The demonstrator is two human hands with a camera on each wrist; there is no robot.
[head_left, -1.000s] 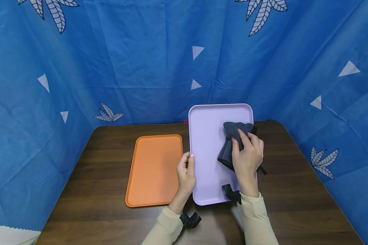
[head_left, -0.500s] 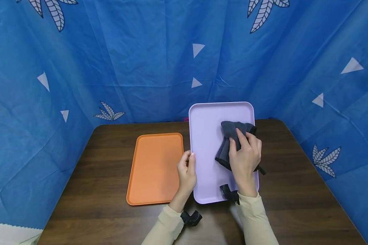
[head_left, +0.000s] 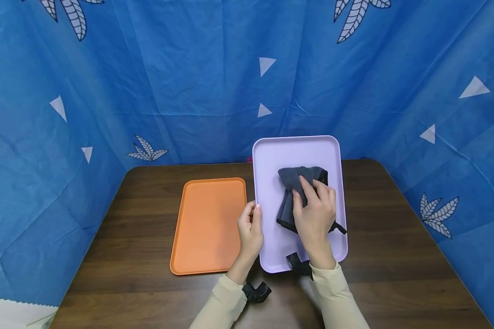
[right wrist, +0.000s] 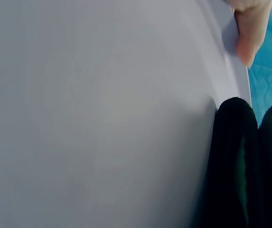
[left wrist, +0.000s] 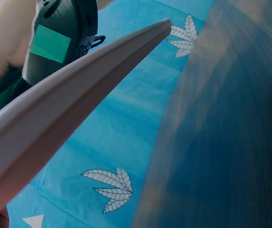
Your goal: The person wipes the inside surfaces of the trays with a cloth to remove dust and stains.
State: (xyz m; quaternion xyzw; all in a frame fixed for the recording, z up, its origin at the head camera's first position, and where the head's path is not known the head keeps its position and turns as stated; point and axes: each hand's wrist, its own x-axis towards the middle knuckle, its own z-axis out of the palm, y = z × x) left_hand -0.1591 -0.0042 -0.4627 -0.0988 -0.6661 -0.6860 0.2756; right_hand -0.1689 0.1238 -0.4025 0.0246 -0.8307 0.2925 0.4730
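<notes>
A lilac rectangular tray (head_left: 273,155) is held up over the table, its inner face toward the head camera. My left hand (head_left: 250,230) grips its left rim, thumb on the front and fingers curled behind. Against the tray's inside, my right hand (head_left: 316,212) holds a folded dark grey cloth (head_left: 290,183) with a black edge and a small strap. The right wrist view shows the tray's pale surface (right wrist: 93,104) up close, with the folds of the cloth (right wrist: 233,156) at the lower right and left-hand fingers (right wrist: 252,35) at the rim. In the left wrist view the tray's edge (left wrist: 79,95) crosses diagonally.
An orange tray (head_left: 210,228) lies flat on the brown wooden table (head_left: 136,237), left of the lilac one. A blue patterned curtain (head_left: 181,82) surrounds the table at the back and sides. Black wrist cameras (head_left: 257,293) sit on both wrists.
My right hand has slid the cloth leftward across the lilac tray, from its right rim toward the middle. The left hand keeps its grip, and the orange tray stays where it was.
</notes>
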